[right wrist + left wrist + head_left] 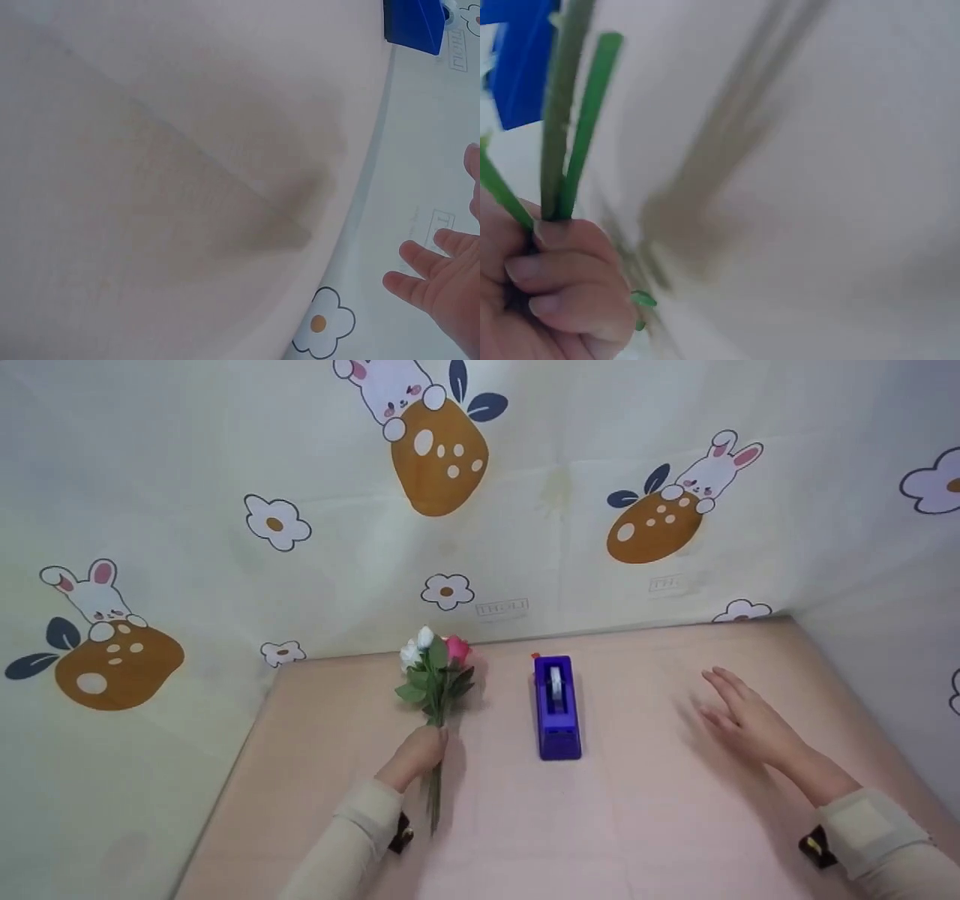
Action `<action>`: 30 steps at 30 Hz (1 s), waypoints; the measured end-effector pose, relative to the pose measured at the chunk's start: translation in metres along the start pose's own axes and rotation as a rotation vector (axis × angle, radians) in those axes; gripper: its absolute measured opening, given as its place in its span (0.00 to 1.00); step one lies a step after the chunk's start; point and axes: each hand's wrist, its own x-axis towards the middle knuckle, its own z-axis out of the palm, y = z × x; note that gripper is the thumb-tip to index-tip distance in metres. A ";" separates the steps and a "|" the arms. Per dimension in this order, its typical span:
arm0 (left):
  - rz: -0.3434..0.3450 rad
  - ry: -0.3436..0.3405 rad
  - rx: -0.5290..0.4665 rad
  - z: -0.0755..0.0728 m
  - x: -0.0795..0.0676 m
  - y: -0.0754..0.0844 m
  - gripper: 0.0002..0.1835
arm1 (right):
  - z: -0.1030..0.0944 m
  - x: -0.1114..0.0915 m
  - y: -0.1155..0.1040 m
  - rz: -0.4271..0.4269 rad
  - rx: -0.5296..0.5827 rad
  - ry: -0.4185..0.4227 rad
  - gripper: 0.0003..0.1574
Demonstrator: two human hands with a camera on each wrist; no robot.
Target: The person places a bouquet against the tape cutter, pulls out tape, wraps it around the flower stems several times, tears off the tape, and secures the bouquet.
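Note:
A small bunch of flowers [435, 675], with white and pink-red heads and green leaves, is gripped by the stems in my left hand [416, 754]. In the left wrist view the fingers of the left hand [570, 289] curl round the green stems [562, 135]. To the right of the bunch stands a blue-purple tape dispenser [559, 742] with a roll of tape in it. My right hand [754, 727] hovers over the right part of the table, apart from the dispenser, its fingers extended and holding nothing. The right wrist view shows those spread fingers [424, 262].
A pale pink cloth covers the table [525, 825]. Behind it and at both sides hangs a light curtain [360, 562] printed with rabbits, orange fruit and flowers. A small orange-red bit [535, 655] shows at the dispenser's far left corner.

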 end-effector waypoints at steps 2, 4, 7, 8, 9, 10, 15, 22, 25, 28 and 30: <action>0.022 0.000 -0.096 -0.004 0.001 -0.006 0.24 | 0.000 0.000 -0.001 0.000 0.004 0.000 0.35; 0.023 -0.005 -0.255 -0.016 -0.005 -0.004 0.29 | 0.001 0.001 -0.001 -0.006 0.002 0.009 0.35; -0.011 -0.046 -0.559 -0.043 -0.030 0.019 0.26 | 0.002 0.002 -0.004 -0.013 0.010 0.010 0.35; 0.015 -0.053 -0.649 -0.050 -0.037 0.025 0.25 | 0.002 0.003 -0.006 -0.015 0.015 0.008 0.35; 0.049 -0.065 -0.730 -0.056 -0.043 0.031 0.25 | 0.002 0.004 -0.007 -0.015 0.021 0.004 0.35; 0.070 -0.070 -0.802 -0.060 -0.049 0.039 0.23 | 0.002 0.005 -0.009 -0.014 0.023 -0.001 0.35; 0.170 0.016 -1.025 -0.057 -0.060 0.067 0.19 | 0.005 0.014 -0.026 -0.036 0.053 -0.005 0.35; 0.339 0.254 -1.111 -0.027 -0.056 0.107 0.18 | 0.008 0.022 -0.073 -0.115 0.096 -0.049 0.27; 0.392 0.316 -1.080 -0.017 -0.058 0.127 0.19 | 0.010 0.024 -0.101 -0.141 0.139 -0.129 0.23; 0.462 0.380 -1.076 -0.006 -0.061 0.146 0.23 | 0.013 0.025 -0.128 -0.193 0.218 -0.218 0.24; 0.510 0.436 -1.064 0.000 -0.062 0.156 0.28 | 0.015 0.024 -0.143 -0.229 0.293 -0.275 0.24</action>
